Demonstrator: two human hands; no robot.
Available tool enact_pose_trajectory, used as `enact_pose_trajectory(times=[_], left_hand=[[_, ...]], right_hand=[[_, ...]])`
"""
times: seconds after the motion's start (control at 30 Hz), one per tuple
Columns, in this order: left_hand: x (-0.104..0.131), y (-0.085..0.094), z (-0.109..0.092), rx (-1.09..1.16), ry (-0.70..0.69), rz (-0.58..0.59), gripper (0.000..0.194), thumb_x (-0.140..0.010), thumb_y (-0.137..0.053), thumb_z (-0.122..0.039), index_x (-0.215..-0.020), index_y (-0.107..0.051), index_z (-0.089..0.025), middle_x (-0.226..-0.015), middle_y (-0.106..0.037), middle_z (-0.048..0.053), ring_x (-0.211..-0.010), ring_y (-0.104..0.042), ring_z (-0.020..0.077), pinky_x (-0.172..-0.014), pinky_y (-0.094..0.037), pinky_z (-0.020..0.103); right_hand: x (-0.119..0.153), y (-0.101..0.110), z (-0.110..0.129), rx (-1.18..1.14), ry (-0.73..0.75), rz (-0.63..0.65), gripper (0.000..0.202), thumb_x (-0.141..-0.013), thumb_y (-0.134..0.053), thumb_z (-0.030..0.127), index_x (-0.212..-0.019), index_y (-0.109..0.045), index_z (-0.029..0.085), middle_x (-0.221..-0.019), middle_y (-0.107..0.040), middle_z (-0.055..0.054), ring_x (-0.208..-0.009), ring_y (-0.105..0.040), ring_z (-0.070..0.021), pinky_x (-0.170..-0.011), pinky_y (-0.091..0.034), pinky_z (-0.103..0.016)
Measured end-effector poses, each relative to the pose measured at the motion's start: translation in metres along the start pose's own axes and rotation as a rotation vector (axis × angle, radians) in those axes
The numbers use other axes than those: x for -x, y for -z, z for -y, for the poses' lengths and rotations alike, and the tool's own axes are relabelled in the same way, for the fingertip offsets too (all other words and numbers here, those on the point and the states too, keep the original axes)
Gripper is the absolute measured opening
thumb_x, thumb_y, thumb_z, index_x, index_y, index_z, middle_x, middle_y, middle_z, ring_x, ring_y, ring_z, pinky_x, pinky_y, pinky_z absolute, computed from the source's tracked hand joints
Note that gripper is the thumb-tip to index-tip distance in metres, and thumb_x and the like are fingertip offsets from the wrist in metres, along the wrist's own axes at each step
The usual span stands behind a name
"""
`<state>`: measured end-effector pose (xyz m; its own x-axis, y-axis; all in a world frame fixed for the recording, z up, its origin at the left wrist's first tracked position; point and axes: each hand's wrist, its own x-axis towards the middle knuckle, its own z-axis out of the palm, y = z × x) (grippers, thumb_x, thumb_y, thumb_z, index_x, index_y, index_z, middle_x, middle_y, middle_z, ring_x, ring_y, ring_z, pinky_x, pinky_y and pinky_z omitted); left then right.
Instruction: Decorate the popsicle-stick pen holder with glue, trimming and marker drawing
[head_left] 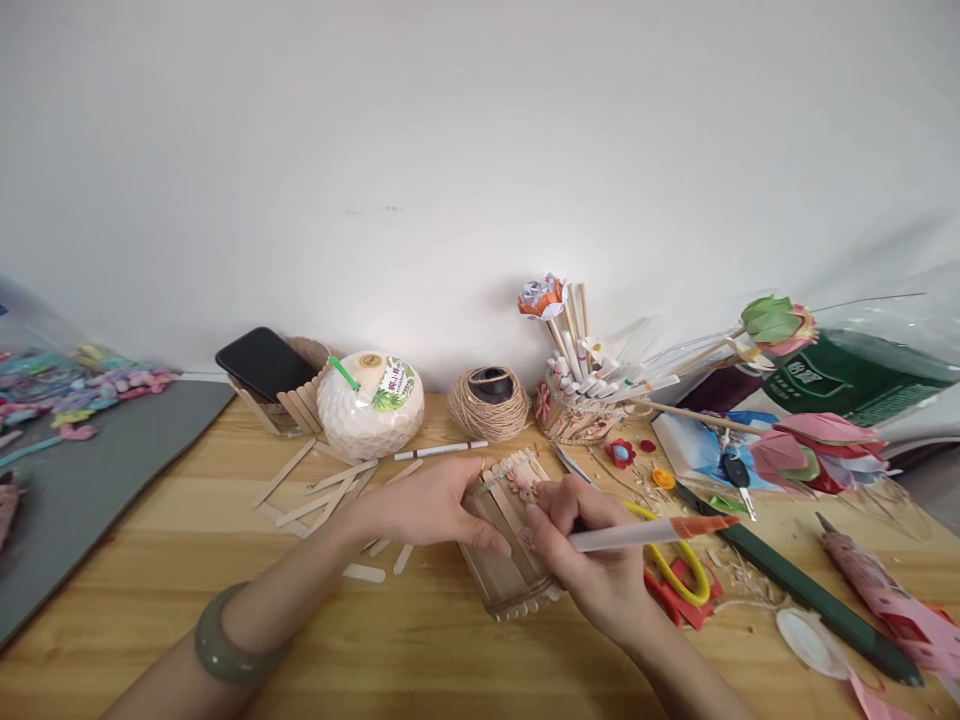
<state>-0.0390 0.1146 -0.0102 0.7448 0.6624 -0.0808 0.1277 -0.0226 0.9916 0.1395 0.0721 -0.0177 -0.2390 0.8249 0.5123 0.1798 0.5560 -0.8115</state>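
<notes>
A small box of wooden craft sticks, trimmed with twine and pale pink flower shapes, is tilted above the tabletop. My left hand grips its left side, thumb across the front and fingers mostly hidden behind. In my right hand is a white marker pen with an orange end that points right. The pen's other end is hidden by my fingers, which are close against the box's decorated side. I cannot tell whether the tip touches it. Loose craft sticks lie left of the box.
Behind stand a wrapped coconut, a twine ball and a holder full of markers. Yellow-and-red scissors, a dark green tool and a pink glue gun lie at right. A grey mat covers the left.
</notes>
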Motion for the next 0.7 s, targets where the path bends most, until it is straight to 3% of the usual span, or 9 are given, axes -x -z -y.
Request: enact_pose_trajectory(times=[0.7], left_hand=[[0.0,0.0008,-0.0004,-0.028,-0.014,0.013,0.053,-0.065,-0.078,-0.03,-0.113,-0.059,-0.02,-0.106,-0.064,0.003,-0.095,-0.056,0.0218,-0.085,-0.043,0.033]], right_hand=[[0.0008,0.0006,0.0018,-0.01,-0.027,0.0,0.035,-0.083,-0.05,0.016,-0.055,-0.029,0.022,-0.049,-0.035,0.007,-0.044,-0.032,-0.0085,-0.044,-0.029,-0.023]])
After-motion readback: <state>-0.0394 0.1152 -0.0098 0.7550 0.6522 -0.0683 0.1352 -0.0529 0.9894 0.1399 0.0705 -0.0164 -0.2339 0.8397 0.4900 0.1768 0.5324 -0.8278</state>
